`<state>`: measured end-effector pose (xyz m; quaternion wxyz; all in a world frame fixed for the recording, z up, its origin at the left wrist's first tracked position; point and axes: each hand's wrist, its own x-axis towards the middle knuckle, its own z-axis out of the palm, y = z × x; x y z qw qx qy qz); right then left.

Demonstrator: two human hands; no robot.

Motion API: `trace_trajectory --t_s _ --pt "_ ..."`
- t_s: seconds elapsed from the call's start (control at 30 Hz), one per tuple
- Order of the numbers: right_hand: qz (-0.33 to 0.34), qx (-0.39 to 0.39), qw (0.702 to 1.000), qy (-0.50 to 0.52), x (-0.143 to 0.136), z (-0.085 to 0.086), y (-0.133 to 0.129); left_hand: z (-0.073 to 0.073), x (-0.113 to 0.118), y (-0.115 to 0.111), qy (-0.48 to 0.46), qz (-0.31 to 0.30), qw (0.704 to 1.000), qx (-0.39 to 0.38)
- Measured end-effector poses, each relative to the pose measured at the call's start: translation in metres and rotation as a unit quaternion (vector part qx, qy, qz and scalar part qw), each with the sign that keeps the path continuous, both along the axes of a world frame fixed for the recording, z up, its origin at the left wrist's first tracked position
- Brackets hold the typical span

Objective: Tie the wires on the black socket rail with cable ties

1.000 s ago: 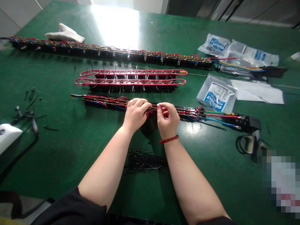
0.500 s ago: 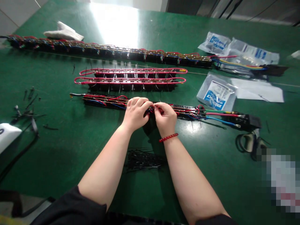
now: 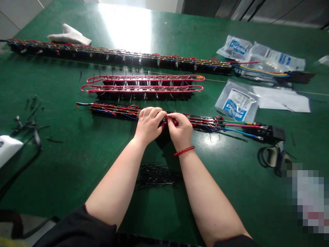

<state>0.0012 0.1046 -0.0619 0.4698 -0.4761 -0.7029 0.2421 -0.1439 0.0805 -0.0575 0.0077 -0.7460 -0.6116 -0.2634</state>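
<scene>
A long black strip with red, blue and bare metal wiring (image 3: 118,110) lies across the green table in front of me. My left hand (image 3: 150,123) is closed over the middle of this strip, fingers curled over its far side. Right beside it my right hand (image 3: 180,127), with a red bead bracelet (image 3: 184,151) at the wrist, pinches at the same spot on the wiring. Whatever its fingertips hold is too small and hidden to make out. Between my forearms lies a pile of thin black cable ties (image 3: 159,175).
Behind are two shorter black pieces with red cable loops (image 3: 144,90) and a longer wired strip (image 3: 115,56). Plastic bags (image 3: 238,103), white paper (image 3: 284,100) and scissors (image 3: 269,157) are at right. Black scraps (image 3: 29,125) and a white object (image 3: 9,147) lie left; a glove (image 3: 69,35) lies behind.
My right hand has shifted very slightly left, toward my left hand. Both hands stay on the middle of the wired strip, and the other things lie as before.
</scene>
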Motion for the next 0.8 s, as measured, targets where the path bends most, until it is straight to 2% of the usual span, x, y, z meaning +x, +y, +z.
trace_trajectory --t_s 0.6,0.8 --pt "0.01 0.022 1.0 -0.014 0.0004 0.0026 -0.0007 0.0028 -0.0026 -0.0003 -0.001 -0.006 1.0 0.018" --pt "0.004 0.002 1.0 -0.014 0.0007 0.0008 -0.0005 0.0028 -0.0028 -0.0016 -0.002 0.019 1.0 0.014"
